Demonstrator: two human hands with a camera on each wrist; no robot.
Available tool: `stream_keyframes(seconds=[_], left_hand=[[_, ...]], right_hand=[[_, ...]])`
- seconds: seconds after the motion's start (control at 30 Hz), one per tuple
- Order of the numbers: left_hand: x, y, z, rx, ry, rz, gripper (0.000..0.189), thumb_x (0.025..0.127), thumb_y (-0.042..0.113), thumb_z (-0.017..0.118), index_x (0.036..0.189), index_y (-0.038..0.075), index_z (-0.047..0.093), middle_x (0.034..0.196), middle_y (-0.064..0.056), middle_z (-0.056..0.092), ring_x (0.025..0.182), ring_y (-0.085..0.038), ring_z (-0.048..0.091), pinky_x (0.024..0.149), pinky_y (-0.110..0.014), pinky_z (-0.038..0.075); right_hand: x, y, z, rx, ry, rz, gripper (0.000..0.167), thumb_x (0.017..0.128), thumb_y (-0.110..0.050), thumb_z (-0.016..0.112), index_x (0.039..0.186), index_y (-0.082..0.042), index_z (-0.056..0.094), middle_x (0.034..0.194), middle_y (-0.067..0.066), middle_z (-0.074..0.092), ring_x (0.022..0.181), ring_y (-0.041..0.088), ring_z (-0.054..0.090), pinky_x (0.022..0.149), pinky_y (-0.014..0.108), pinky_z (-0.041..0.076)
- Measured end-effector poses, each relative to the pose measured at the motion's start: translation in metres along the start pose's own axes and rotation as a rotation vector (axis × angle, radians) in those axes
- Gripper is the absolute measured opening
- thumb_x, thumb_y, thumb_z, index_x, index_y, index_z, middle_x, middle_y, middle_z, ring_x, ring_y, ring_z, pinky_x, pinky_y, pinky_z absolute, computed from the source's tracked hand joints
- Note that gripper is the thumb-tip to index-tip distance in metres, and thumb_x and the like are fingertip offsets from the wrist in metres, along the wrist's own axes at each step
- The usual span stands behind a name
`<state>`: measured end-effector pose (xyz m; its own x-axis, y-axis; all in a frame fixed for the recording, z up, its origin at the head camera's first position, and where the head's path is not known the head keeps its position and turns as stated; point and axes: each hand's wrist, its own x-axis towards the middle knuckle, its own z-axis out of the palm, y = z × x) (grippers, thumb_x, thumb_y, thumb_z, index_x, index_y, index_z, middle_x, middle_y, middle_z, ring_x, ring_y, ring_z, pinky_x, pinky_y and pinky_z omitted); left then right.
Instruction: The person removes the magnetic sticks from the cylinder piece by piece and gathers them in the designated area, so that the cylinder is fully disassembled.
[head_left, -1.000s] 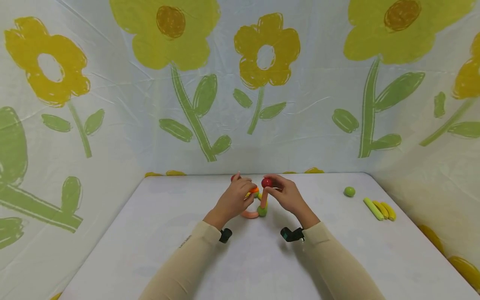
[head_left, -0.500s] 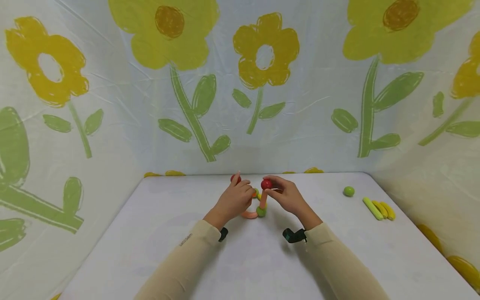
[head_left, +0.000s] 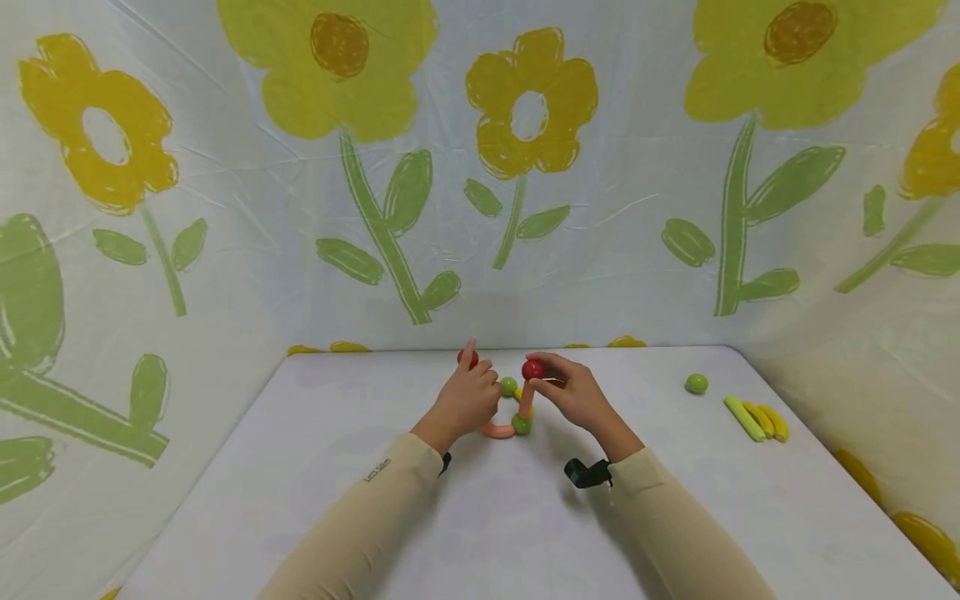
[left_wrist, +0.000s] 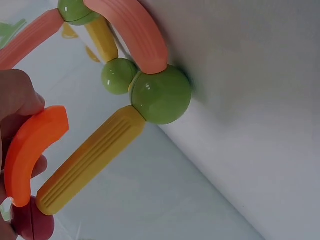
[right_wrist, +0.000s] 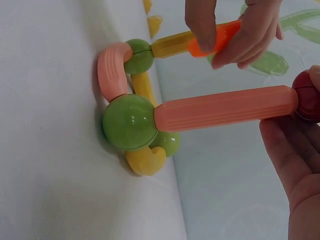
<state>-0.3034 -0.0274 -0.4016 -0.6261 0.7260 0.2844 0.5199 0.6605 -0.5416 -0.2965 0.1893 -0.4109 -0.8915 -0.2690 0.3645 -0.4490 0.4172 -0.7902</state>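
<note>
My left hand (head_left: 467, 397) pinches an orange curved rod (left_wrist: 35, 131). One end of that rod meets a red ball (left_wrist: 36, 221) on top of an upright yellow rod (left_wrist: 92, 160). In the head view, the left index finger lies over this ball. The fingers of my right hand (head_left: 573, 390) hold another red ball (head_left: 533, 370), which caps an upright straight pink rod (right_wrist: 225, 107). Both uprights rise from green balls (right_wrist: 130, 120) in a ring on the table, linked by curved pink (right_wrist: 112, 75) and yellow (right_wrist: 146, 161) rods. The left hand hides part of the ring from the head view.
To the right on the white table (head_left: 525, 533) lie a loose green ball (head_left: 697, 383), a light green straight rod (head_left: 745, 418) and two yellow curved rods (head_left: 777, 422). A flower-printed cloth (head_left: 622, 275) stands behind the table's far edge.
My left hand has turned and shifted slightly left, and the red ball under its index finger has moved slightly left. The orange rod is now hidden in the head view. The right hand stays nearly still.
</note>
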Motion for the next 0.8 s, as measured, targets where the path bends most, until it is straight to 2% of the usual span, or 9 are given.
stream_keyframes(seconds=[0.27, 0.37, 0.43, 0.57, 0.67, 0.73, 0.8], left_hand=[[0.002, 0.001, 0.001, 0.018, -0.069, 0.0, 0.014, 0.09, 0.033, 0.066, 0.088, 0.022, 0.073, 0.093, 0.006, 0.069, 0.103, -0.017, 0.058, 0.118, -0.061, 0.015], [0.003, 0.001, 0.001, 0.006, -0.069, -0.005, 0.014, 0.09, 0.033, 0.065, 0.085, 0.022, 0.073, 0.092, 0.006, 0.069, 0.104, -0.017, 0.058, 0.118, -0.061, 0.014], [0.003, 0.001, 0.002, -0.006, -0.048, -0.005, 0.015, 0.09, 0.033, 0.064, 0.084, 0.021, 0.073, 0.093, 0.006, 0.07, 0.108, -0.017, 0.058, 0.118, -0.061, 0.015], [0.003, 0.001, 0.002, -0.034, 0.068, -0.003, 0.016, 0.09, 0.031, 0.063, 0.085, 0.02, 0.074, 0.096, 0.006, 0.071, 0.116, -0.017, 0.057, 0.117, -0.06, 0.019], [0.002, 0.002, -0.001, -0.077, 0.203, -0.021, 0.015, 0.09, 0.028, 0.062, 0.088, 0.019, 0.073, 0.097, 0.006, 0.071, 0.116, -0.018, 0.058, 0.116, -0.058, 0.026], [0.0, 0.005, -0.006, -0.205, 0.304, -0.068, 0.013, 0.088, 0.023, 0.064, 0.091, 0.015, 0.073, 0.095, 0.003, 0.071, 0.111, -0.019, 0.06, 0.113, -0.053, 0.033], [-0.001, 0.012, -0.012, -0.408, 0.362, -0.152, 0.013, 0.088, 0.018, 0.065, 0.095, 0.01, 0.073, 0.097, -0.001, 0.071, 0.106, -0.021, 0.063, 0.107, -0.045, 0.043]], right_hand=[[-0.001, 0.0, 0.0, 0.001, 0.007, -0.006, 0.04, 0.091, -0.027, 0.068, 0.129, -0.017, 0.06, 0.117, 0.008, 0.067, 0.105, 0.025, 0.067, 0.092, 0.038, 0.055], [-0.001, -0.001, 0.0, 0.002, 0.001, 0.001, 0.04, 0.091, -0.026, 0.068, 0.129, -0.016, 0.06, 0.117, 0.009, 0.067, 0.106, 0.026, 0.067, 0.092, 0.038, 0.055], [0.0, -0.001, 0.0, 0.001, -0.005, 0.006, 0.039, 0.091, -0.025, 0.068, 0.129, -0.015, 0.06, 0.118, 0.01, 0.067, 0.106, 0.027, 0.066, 0.093, 0.04, 0.055], [0.0, -0.003, -0.001, -0.005, -0.017, 0.007, 0.04, 0.092, -0.02, 0.067, 0.13, -0.01, 0.058, 0.119, 0.014, 0.066, 0.107, 0.031, 0.066, 0.093, 0.044, 0.054], [-0.004, -0.02, -0.005, -0.011, -0.031, 0.01, 0.039, 0.093, -0.014, 0.065, 0.13, -0.005, 0.058, 0.118, 0.017, 0.066, 0.107, 0.034, 0.066, 0.093, 0.044, 0.054], [-0.005, -0.028, -0.006, -0.018, -0.038, 0.011, 0.038, 0.092, -0.009, 0.064, 0.129, -0.002, 0.058, 0.117, 0.019, 0.066, 0.107, 0.034, 0.066, 0.092, 0.042, 0.054], [-0.004, -0.028, -0.007, -0.013, -0.037, 0.009, 0.039, 0.092, -0.008, 0.065, 0.129, -0.001, 0.058, 0.118, 0.018, 0.066, 0.107, 0.033, 0.065, 0.092, 0.04, 0.055]])
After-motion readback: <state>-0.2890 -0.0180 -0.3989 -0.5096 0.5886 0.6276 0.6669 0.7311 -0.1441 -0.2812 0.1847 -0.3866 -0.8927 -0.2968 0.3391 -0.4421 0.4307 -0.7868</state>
